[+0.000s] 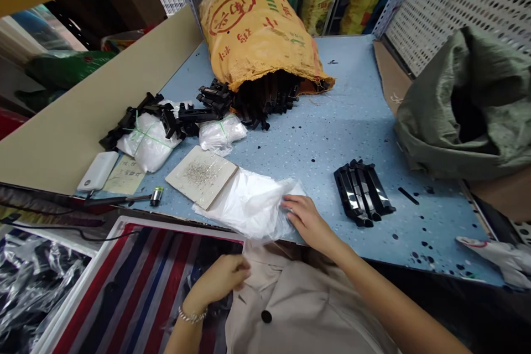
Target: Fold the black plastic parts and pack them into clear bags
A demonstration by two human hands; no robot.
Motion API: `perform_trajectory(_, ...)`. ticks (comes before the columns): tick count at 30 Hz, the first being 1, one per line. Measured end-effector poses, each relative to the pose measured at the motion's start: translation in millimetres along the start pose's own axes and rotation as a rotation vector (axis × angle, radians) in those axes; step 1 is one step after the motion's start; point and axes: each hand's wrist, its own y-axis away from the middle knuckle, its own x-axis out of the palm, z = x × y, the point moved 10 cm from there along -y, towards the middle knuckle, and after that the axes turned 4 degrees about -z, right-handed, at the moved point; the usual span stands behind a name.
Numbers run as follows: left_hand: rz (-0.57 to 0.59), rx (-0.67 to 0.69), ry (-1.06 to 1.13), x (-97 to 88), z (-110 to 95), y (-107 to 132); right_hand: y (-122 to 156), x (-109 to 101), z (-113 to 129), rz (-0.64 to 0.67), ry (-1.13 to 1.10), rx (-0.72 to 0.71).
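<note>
My right hand (309, 223) is at the right edge of a stack of clear plastic bags (253, 204), its fingertips closed on the crumpled film of a bag. My left hand (222, 277), with a chain bracelet at the wrist, hangs by my lap in front of the table edge. Its fingers are curled in and I see nothing in them. A square pale board (202, 176) with a speckled middle lies over the left part of the bags. To the right of my right hand, several glossy black plastic parts (362, 191) lie side by side.
A yellow woven sack (261, 33) spills black parts (269, 100) at the back. Tied bag bundles (150, 141), a white device (98, 171) and a black-handled tool (133, 198) lie left. A green sack (468, 116) stands right; a striped-lined box (136, 287) sits below the table.
</note>
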Motion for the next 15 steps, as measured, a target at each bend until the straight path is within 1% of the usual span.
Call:
perform_trajectory(2, 0.044, 0.233, 0.336, 3.7, -69, -2, -2, -12, -25, -0.145, -0.322, 0.204)
perform_trajectory(3, -0.012, 0.337, 0.462, -1.5, -100, -8, -1, -15, -37, -0.214, -0.458, 0.296)
perform_trajectory(4, -0.138, 0.422, 0.506, -10.2, -125, -17, 1, -18, -47, -0.271, -0.557, 0.363)
perform_trajectory(5, -0.319, 0.472, 0.449, -19.5, -142, -28, 2, -22, -54, -0.317, -0.612, 0.399)
perform_trajectory(6, -0.501, 0.501, 0.301, -25.3, -156, -38, 4, -27, -58, -0.353, -0.632, 0.41)
perform_trajectory(7, -0.649, 0.517, 0.132, -26.9, -167, -47, 6, -33, -61, -0.379, -0.634, 0.41)
perform_trajectory(8, -0.755, 0.518, -0.033, -25.3, -175, -55, 9, -40, -64, -0.406, -0.641, 0.417)
perform_trajectory(9, -0.81, 0.518, -0.172, -21.9, -180, -63, 14, -47, -66, -0.425, -0.646, 0.429)
perform_trajectory(10, -0.825, 0.521, -0.263, -18.8, -181, -70, 18, -53, -68, -0.434, -0.648, 0.444)
perform_trajectory(11, -0.811, 0.531, -0.302, -17.2, -179, -75, 21, -57, -69, -0.434, -0.648, 0.458)
perform_trajectory(12, -0.778, 0.553, -0.29, -17.6, -177, -77, 23, -59, -68, -0.42, -0.647, 0.473)
perform_trajectory(13, -0.731, 0.584, -0.233, -19.7, -173, -77, 24, -58, -67, -0.394, -0.647, 0.489)
perform_trajectory(15, -0.625, 0.642, -0.024, -27.4, -166, -74, 19, -48, -61, -0.315, -0.659, 0.524)
